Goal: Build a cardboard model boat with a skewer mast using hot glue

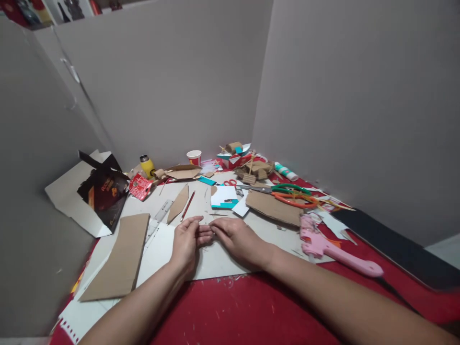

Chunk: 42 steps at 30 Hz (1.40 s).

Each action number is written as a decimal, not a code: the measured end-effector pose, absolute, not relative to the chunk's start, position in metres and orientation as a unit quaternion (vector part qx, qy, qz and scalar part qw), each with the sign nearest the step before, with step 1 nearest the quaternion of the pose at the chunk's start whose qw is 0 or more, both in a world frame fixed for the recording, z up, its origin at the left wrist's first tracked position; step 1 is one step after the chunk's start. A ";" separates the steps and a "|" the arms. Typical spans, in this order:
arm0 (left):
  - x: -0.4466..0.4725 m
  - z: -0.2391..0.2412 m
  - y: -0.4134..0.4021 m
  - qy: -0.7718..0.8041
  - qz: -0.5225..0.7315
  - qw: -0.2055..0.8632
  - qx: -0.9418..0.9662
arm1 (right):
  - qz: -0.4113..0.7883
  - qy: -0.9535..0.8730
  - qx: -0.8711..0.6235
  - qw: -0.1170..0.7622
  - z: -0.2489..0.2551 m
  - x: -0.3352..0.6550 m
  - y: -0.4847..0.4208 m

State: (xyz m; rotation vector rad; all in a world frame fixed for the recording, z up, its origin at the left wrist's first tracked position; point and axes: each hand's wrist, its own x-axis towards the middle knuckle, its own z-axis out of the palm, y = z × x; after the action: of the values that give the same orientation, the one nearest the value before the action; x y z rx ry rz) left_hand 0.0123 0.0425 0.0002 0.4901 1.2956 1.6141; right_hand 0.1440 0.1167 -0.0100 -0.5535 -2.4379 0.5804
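My left hand [187, 239] and my right hand [235, 237] meet over a pale cardboard sheet [215, 261] on the red table. Their fingertips pinch together around a small brown cardboard piece [209, 228], which is mostly hidden between the fingers. Both hands are closed on it. A red pencil [187, 206] and a pointed brown cardboard cut-out [178, 203] lie just beyond my left hand.
A large brown cardboard panel [120, 256] lies at left, with an open white box [88, 191] behind it. A pink glue gun [332, 249] and green and orange scissors [291, 194] lie at right. A paper cup [194, 156], a yellow bottle [147, 166] and scraps sit by the grey cardboard walls.
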 end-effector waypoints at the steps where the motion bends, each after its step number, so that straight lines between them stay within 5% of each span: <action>1: 0.012 -0.002 0.042 0.537 0.661 0.486 0.196 | 0.209 -0.918 -0.210 0.262 -0.010 0.145 0.117; 11: 0.022 -0.004 0.037 0.558 0.641 0.482 0.214 | 0.140 -0.938 -0.275 0.160 -0.003 0.147 0.111; 23: 0.018 0.007 0.021 0.581 0.644 0.269 0.418 | 0.246 -0.866 -0.321 0.294 0.005 0.150 0.126; 42: 0.014 -0.010 0.033 0.579 0.555 0.297 0.518 | 0.467 -0.749 -0.239 0.405 -0.002 0.146 0.107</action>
State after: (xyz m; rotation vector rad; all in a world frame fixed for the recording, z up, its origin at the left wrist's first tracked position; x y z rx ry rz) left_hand 0.0139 0.0333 -0.0100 1.3776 1.5386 1.4747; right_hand 0.1456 0.1065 -0.0016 -0.6023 -1.8902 1.1773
